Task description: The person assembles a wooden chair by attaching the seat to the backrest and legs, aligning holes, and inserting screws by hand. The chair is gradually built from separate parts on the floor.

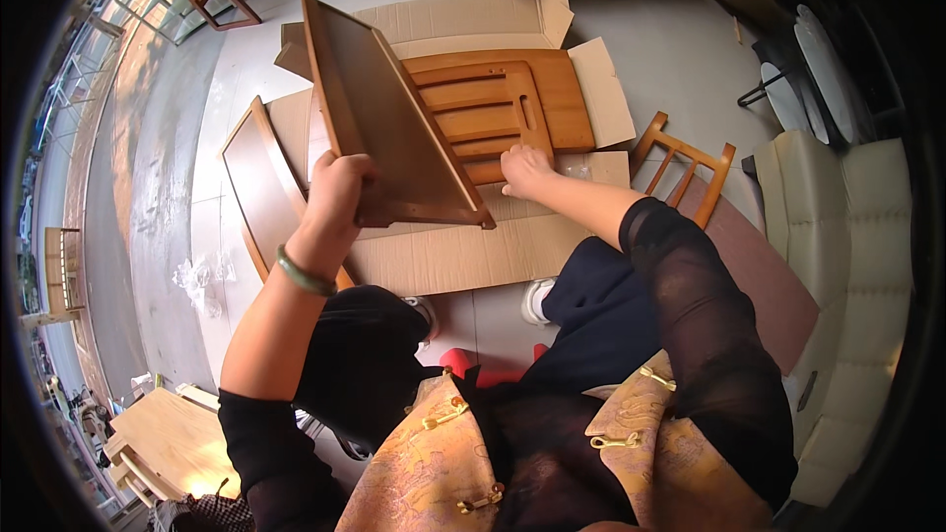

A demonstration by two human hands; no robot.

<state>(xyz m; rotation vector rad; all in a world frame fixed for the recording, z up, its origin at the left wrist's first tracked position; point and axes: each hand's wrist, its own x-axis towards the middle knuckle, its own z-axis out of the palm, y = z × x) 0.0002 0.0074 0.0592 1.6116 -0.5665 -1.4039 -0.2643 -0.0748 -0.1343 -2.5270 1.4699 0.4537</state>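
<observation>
My left hand (pixel 338 192) is clasped on the near left corner of a framed panel (pixel 386 123), left of the frame's centre. The panel stands tilted, its long axis slanting from upper left to lower right. It has a flat brown face and reddish-brown wooden rim. My right hand (pixel 528 170), fingers curled, is at the near edge of a slatted frame (pixel 480 103); whether it grips, I cannot tell.

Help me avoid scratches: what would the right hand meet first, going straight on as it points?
Probably the slatted wooden frame, whose edge the right hand seems to touch. Farther along comes the panel in the left hand, though depth is unclear.
</observation>
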